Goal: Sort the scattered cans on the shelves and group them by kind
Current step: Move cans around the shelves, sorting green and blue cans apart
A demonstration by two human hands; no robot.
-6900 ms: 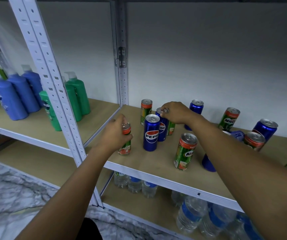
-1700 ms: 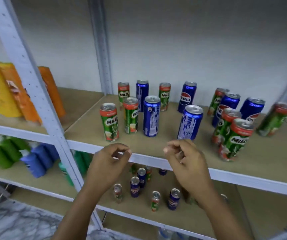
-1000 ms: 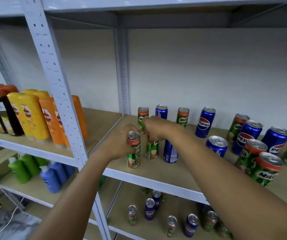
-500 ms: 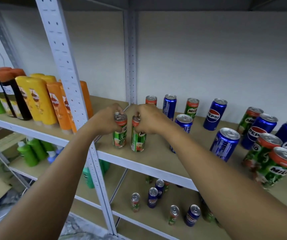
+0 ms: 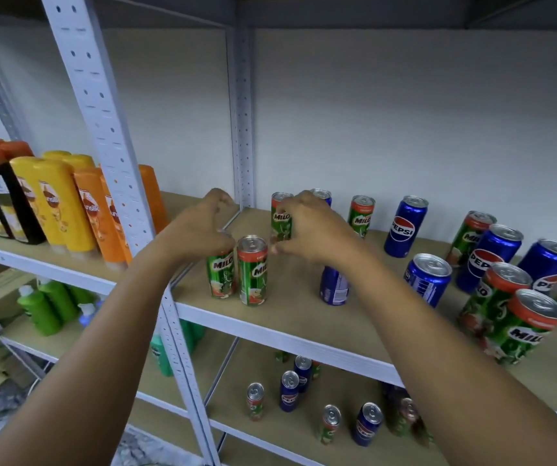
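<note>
On the upper wooden shelf [image 5: 297, 307], two green Milo cans stand upright side by side near the front left: one [image 5: 221, 277] partly under my left hand [image 5: 200, 230], the other [image 5: 252, 270] just right of it. My left hand hovers over the first can with its fingers lifted and apart. My right hand [image 5: 310, 230] is open, thumb near the second can's top. Its fingers curve in front of a third Milo can [image 5: 280, 218] at the back, and whether they touch it is unclear. A blue Pepsi can [image 5: 334, 285] stands below my right wrist.
More Pepsi cans [image 5: 405, 227] [image 5: 426, 279] and Milo cans [image 5: 361, 215] [image 5: 522, 326] stand mixed to the right. A white shelf upright [image 5: 116, 156] rises at the left, with shampoo bottles [image 5: 55, 203] beyond it. The lower shelf holds several mixed cans [image 5: 289, 391].
Both hands have set their Milo cans down together at the shelf's front left and let go. My right hand has lifted toward the back Milo can.
</note>
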